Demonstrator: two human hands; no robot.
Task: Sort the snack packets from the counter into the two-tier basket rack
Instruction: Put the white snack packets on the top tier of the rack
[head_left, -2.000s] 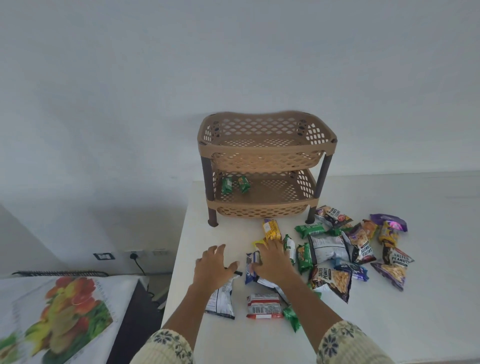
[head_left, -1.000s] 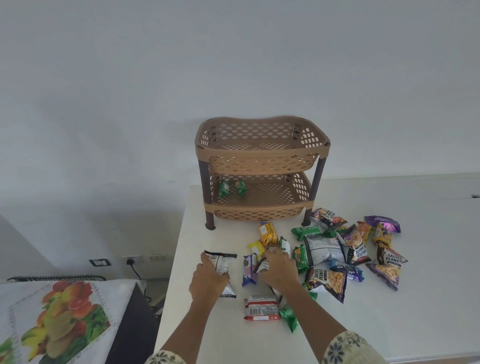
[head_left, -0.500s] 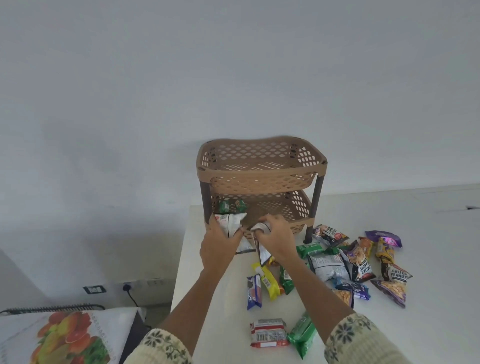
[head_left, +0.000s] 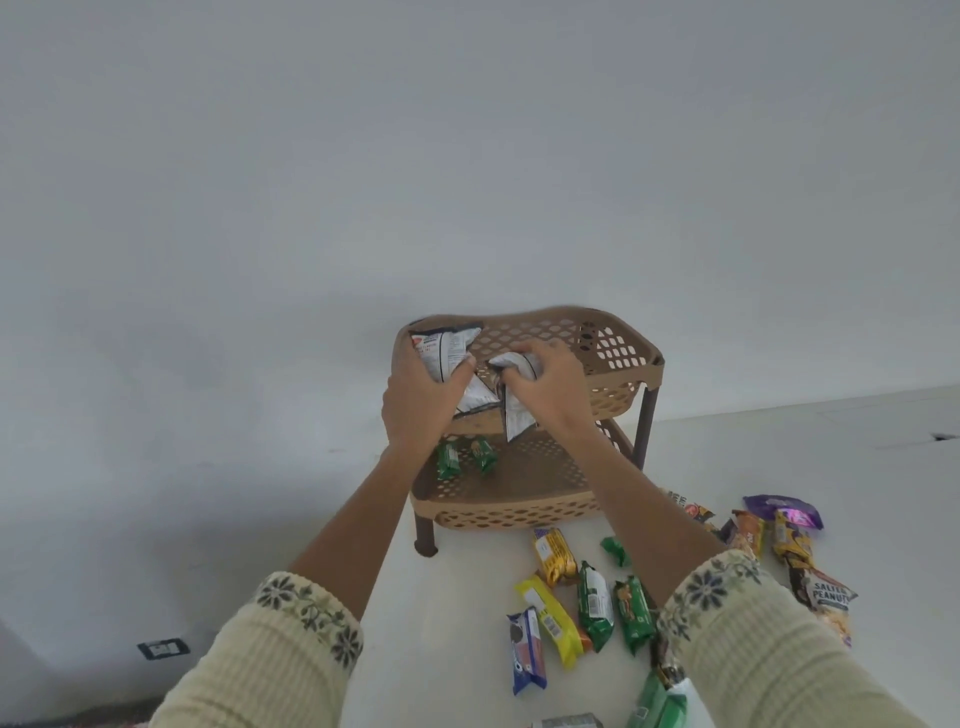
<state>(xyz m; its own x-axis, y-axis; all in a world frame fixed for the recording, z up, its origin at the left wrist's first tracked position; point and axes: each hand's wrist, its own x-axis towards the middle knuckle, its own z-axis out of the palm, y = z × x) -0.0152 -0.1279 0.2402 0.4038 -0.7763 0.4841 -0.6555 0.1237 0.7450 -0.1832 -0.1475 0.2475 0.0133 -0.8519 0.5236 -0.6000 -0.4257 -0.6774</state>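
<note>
A tan two-tier basket rack (head_left: 631, 364) with dark legs stands on the white counter (head_left: 457, 613) against the wall. My left hand (head_left: 418, 405) grips a white snack packet (head_left: 444, 351) at the top tier's left rim. My right hand (head_left: 545, 392) grips another white packet (head_left: 514, 421) at the top tier's front edge, its lower end hanging down. Two small green packets (head_left: 465, 457) lie in the lower tier. Several loose packets (head_left: 587, 603) lie on the counter in front and to the right of the rack.
The counter's left edge runs just left of the rack's leg (head_left: 425, 535), with a drop to the floor. A wall socket (head_left: 163, 648) sits low on the wall. More packets, including salted peanuts (head_left: 828, 597), spread to the right.
Both hands picked white packets off the counter and lifted them up to the rack's top tier. The camera has tilted up and moved closer to the rack.
</note>
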